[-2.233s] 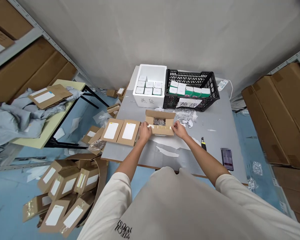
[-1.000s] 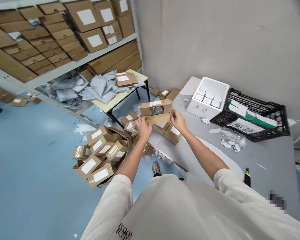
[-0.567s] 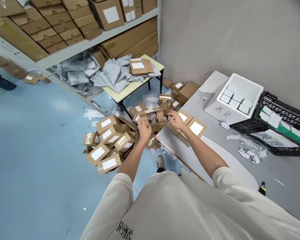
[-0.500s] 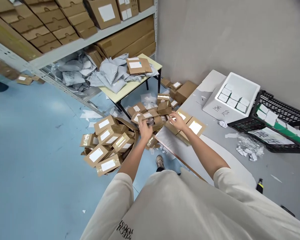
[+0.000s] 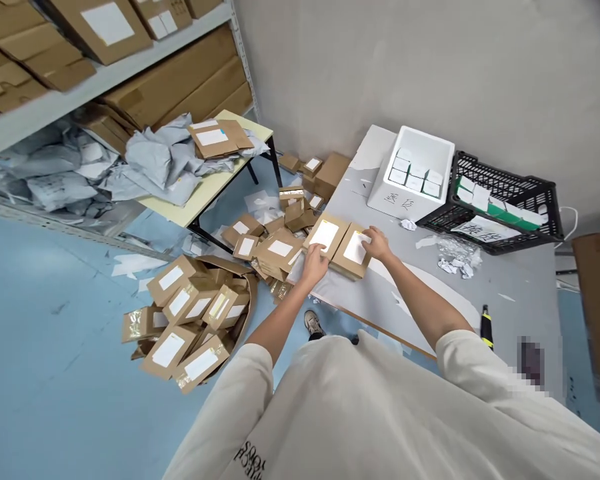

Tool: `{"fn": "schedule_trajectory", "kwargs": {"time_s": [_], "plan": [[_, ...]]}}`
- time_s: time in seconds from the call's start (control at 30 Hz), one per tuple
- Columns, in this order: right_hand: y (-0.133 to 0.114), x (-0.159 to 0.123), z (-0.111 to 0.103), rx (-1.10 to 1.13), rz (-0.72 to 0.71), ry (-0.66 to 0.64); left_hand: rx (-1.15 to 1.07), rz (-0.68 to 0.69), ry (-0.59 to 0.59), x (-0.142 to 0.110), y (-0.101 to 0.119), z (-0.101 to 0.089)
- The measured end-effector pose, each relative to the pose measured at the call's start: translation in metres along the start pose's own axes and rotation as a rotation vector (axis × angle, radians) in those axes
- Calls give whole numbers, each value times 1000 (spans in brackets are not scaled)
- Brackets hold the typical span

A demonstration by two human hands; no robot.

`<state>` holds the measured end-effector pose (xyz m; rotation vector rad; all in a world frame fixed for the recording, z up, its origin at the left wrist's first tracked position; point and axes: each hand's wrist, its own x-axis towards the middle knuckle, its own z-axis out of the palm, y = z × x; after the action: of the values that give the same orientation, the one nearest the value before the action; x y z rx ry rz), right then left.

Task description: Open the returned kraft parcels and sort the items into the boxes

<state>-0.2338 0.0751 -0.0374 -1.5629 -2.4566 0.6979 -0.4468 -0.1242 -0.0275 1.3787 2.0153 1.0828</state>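
Observation:
Two brown cardboard boxes with white labels sit side by side at the left end of the grey table. My left hand [image 5: 315, 265] is at the near edge of the left cardboard box [image 5: 339, 227], close to the seam between the two, its fingers curled onto the top. The right cardboard box [image 5: 349, 268] has my right hand [image 5: 377, 243] on its right side, fingertips bent over the label. The undersides of both hands are hidden. Just left of them, another labelled box [image 5: 280, 251] lies on a heap of cardboard boxes on the floor.
A large open carton [image 5: 250, 300] full of labelled boxes stands on the blue floor. Grey mailing bags [image 5: 153, 160] cover a small yellow table [image 5: 187, 212]. The grey table [image 5: 520, 293] bears a white foam box [image 5: 393, 193], black crate [image 5: 510, 183], crumpled plastic [image 5: 460, 252] and a black-yellow cutter [image 5: 487, 327].
My left hand has left a box at the floor heap and moved right to the boxes on the table. My right hand has shifted to the right box's far side. The view has turned right.

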Motion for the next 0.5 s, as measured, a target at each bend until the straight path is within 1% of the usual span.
{"fn": "schedule_trajectory", "kwargs": {"time_s": [0.13,0.2,0.3,0.37,0.5], "plan": [[26,1,0,-28,71,-68,-56,-2,-228,-15,10,36],[35,-1,3,-10,71,-82,-38,-26,-312,-22,11,52],[47,-9,5,8,82,-7,1,-50,-354,-29,15,69],[56,-18,4,37,148,37,14,-47,-352,-31,20,76],[80,-43,-4,136,272,14,53,-4,-362,-30,33,88]]}}
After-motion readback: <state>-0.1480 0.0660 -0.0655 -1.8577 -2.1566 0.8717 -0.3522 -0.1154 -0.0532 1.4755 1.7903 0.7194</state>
